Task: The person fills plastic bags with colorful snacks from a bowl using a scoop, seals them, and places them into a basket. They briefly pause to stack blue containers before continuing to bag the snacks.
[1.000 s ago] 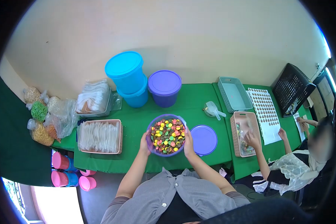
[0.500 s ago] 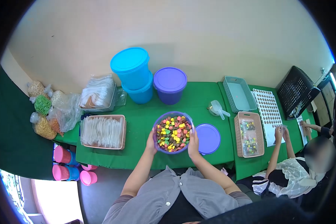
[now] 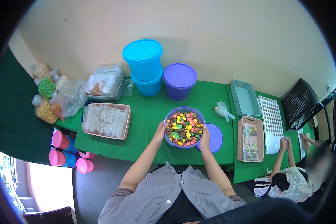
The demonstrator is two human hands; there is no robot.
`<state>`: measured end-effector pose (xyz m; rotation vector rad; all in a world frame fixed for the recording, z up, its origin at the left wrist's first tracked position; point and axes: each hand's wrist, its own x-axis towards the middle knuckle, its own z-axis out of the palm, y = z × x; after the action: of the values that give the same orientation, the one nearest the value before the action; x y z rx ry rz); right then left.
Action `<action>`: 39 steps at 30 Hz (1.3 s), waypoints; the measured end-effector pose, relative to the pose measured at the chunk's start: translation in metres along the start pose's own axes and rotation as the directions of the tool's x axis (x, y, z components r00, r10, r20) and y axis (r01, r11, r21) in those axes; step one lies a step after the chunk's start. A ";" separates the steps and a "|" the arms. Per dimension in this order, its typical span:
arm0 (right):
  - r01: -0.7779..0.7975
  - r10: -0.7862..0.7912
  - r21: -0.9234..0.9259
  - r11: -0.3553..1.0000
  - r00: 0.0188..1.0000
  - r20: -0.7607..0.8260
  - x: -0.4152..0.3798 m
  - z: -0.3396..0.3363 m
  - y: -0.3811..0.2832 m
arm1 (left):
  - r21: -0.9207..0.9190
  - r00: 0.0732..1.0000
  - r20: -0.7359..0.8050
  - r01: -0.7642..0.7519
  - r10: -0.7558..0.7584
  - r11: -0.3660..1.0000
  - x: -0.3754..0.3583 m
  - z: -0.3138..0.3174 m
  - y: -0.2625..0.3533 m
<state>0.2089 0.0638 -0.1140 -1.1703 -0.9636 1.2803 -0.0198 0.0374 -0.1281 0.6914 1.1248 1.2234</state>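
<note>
A round purple tub (image 3: 184, 127), full of colourful candies in yellow, pink, green and brown, is at the middle of the green table. My left hand (image 3: 160, 133) grips its left side and my right hand (image 3: 205, 140) grips its right side. Just right of the tub lies a flat purple lid (image 3: 215, 138), partly hidden by the tub and my right hand. A clear scoop (image 3: 223, 110) rests on the cloth farther to the right.
Stacked blue tubs (image 3: 143, 56) and a lidded purple tub (image 3: 180, 80) stand behind. Baskets of packets (image 3: 106, 121) are left; a pink basket (image 3: 251, 138), grey basket (image 3: 246, 98) and sticker sheet (image 3: 272, 119) are right. A co-worker (image 3: 293, 179) sits at the far right.
The view has shifted and turned slightly. The tub, still between both my hands, now covers more of the lid's left edge.
</note>
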 end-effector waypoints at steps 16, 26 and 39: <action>0.196 -0.416 -0.673 0.713 0.891 -0.181 -0.020 0.006 -0.019 | 0.844 0.651 -0.524 0.312 0.548 0.436 -0.035 -0.201 0.041; 0.385 -0.478 -0.588 0.711 0.878 -0.004 -0.039 0.029 -0.053 | 0.445 0.533 -0.611 -0.380 0.585 0.811 -0.047 -0.155 0.096; 0.081 -0.002 -0.157 0.984 0.895 0.447 -0.092 0.079 -0.091 | -0.060 0.964 0.010 -0.263 0.264 0.963 -0.097 0.012 0.099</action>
<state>0.1411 -0.0135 -0.0022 -0.9925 -1.4534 1.4880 -0.0405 -0.0287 -0.0078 0.8251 0.9996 1.4670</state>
